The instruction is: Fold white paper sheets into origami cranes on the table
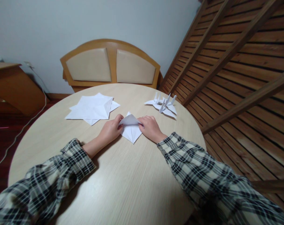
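Note:
A white sheet of folded paper point(132, 132) lies on the table between my two hands, its lower point toward me and a centre crease running down it. Its top flap is lifted and bent over. My left hand point(112, 127) pinches the left edge of that flap, thumb and fingers closed on it. On the other side, my right hand point(151, 127) grips the right edge with fingers curled. The fingertips of both hands are partly hidden by the paper.
On the round table point(118, 187), a stack of creased white paper point(92, 107) lies at the back left. Several folded paper cranes point(164, 104) stand at the back right. Behind the table is a padded headboard point(111, 62); wooden slats point(237, 78) rise on the right.

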A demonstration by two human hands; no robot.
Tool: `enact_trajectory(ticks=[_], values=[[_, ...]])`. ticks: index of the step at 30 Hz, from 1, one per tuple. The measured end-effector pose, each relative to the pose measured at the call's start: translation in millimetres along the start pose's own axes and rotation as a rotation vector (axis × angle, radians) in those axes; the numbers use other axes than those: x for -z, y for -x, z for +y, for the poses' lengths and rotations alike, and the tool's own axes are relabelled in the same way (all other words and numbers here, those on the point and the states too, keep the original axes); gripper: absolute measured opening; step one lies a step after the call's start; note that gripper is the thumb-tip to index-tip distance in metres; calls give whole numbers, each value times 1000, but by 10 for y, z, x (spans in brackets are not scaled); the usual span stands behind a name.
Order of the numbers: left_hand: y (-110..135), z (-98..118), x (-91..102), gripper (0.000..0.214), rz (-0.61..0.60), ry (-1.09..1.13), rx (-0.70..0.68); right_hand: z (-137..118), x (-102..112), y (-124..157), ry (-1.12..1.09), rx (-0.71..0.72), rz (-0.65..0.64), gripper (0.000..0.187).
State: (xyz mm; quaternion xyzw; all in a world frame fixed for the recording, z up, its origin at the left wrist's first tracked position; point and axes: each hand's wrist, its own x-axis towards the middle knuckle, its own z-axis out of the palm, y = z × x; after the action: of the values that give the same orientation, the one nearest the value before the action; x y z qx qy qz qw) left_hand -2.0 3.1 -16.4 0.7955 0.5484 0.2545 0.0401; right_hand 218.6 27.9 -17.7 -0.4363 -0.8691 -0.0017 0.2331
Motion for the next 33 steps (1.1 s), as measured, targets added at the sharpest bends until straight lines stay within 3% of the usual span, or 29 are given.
enact_trajectory(ticks=[8,18,26,33], values=[[-8,32,68,20,-62,118,19,20,-16,-15,-32,-62,9,32],[-11,-105,86,25,-172,461,-13,80,23,3,-152,-166,7,28],[3,-127,16,23,-182,556,-76,109,1,12,-209,-164,40,27],[3,-163,-11,30,-213,619,-40,104,0,11,-303,-122,45,27]])
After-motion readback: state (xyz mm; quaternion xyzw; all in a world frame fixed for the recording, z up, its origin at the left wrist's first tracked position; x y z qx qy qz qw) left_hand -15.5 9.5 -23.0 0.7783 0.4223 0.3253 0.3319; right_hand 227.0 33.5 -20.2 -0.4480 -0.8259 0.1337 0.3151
